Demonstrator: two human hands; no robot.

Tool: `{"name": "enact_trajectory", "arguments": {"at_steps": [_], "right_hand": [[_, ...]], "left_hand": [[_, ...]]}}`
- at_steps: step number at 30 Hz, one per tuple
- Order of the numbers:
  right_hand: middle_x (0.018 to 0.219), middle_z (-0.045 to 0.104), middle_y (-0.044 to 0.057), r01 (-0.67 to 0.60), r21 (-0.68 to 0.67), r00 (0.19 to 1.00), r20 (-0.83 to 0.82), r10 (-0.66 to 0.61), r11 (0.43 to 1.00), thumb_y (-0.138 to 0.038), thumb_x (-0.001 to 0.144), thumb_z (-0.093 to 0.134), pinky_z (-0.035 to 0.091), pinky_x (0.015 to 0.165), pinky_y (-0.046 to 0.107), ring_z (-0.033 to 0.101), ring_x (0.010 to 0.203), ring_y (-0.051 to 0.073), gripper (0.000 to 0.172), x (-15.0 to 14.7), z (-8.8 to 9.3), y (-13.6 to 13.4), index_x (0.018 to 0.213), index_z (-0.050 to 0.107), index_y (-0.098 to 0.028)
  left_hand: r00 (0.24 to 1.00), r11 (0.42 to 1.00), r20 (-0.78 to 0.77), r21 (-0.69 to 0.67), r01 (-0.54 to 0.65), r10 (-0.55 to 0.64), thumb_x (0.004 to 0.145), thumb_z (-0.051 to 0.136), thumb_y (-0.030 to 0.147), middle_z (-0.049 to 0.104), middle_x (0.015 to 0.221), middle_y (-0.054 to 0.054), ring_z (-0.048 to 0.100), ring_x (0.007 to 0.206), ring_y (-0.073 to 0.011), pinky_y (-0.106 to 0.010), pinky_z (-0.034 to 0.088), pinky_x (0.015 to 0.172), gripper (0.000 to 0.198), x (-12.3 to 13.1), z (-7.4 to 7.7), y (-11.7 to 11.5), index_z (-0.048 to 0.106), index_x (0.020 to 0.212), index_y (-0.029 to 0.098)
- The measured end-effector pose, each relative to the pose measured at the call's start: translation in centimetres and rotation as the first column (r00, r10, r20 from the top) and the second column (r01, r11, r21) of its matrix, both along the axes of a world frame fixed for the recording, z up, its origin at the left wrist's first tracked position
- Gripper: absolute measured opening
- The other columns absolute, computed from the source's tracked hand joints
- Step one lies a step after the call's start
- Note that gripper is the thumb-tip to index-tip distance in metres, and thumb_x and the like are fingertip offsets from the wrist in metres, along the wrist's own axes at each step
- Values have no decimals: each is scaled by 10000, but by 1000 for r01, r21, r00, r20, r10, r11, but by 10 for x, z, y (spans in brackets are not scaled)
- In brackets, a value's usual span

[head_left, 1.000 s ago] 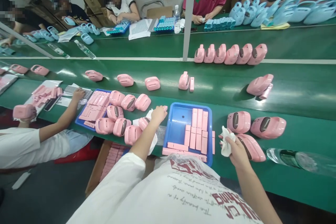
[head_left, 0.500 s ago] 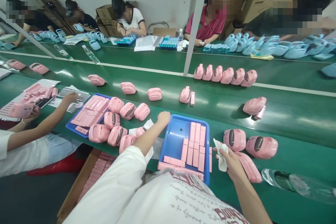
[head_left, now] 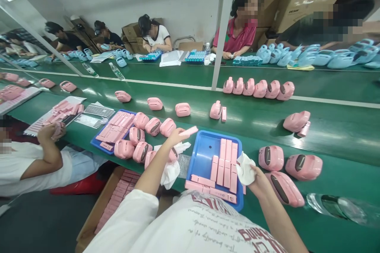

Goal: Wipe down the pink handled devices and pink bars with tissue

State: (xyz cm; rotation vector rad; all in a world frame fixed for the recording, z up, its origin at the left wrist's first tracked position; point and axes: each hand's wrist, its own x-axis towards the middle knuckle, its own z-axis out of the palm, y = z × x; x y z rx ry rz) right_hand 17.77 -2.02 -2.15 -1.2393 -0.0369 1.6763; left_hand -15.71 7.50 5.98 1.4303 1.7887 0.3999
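Pinching a slim pink bar (head_left: 189, 131), the left hand (head_left: 175, 137) is holding it just above the blue tray's (head_left: 204, 154) left edge. Right hand (head_left: 257, 176) is clutching a white cloth (head_left: 244, 168), fingers curled round it, beside pink devices (head_left: 270, 158) on the green desk (head_left: 341, 178).

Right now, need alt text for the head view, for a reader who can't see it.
Seen from above, the left hand holds a slim pink bar over a green workbench, while the right hand grips a white cloth beside a blue tray of pink bars. Pink casings lie around; other people sit working along the line.
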Motion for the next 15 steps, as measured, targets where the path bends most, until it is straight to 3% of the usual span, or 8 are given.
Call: {"name": "enact_trajectory", "arguments": {"at_steps": [3,5,7,11,15], "right_hand": [[967,723,0,32,-32,997,67,-30,999,-214,673,634,607,755,319,695,899,189,309,-2,4,-3,978,610,-265],[954,723,-1,19,-44,996,91,-15,999,-208,678,648,612,719,326,701,857,197,318,-4,4,-6,987,604,-266],[941,723,16,-14,-25,994,107,17,1000,-208,673,663,610,693,316,702,831,205,325,-4,3,-10,992,609,-247],[916,718,62,-92,62,982,170,80,994,-272,689,670,609,668,332,698,860,240,275,-5,0,-17,950,636,-194],[967,716,47,-38,46,990,140,31,998,-268,676,658,600,722,281,679,949,211,259,-3,2,-21,927,653,-205]], "left_hand": [[958,986,280,135,-101,60,823,542,471,664,900,-36,605,731,-111,-198,448,609,424,15,28,-23,604,1089,147],[804,970,591,154,-186,60,757,606,541,648,813,-32,587,658,-108,-205,436,572,502,29,44,-40,616,1045,130],[586,973,810,105,-206,37,695,669,564,636,743,-31,583,592,-115,-224,437,544,531,43,58,-55,621,978,118],[309,993,949,-33,-111,66,719,653,535,625,690,-37,598,540,-137,-247,443,512,456,67,78,-73,607,895,117],[109,992,988,-112,58,106,794,558,532,505,576,28,445,389,-68,-197,311,397,408,81,82,-80,601,917,146]]}}
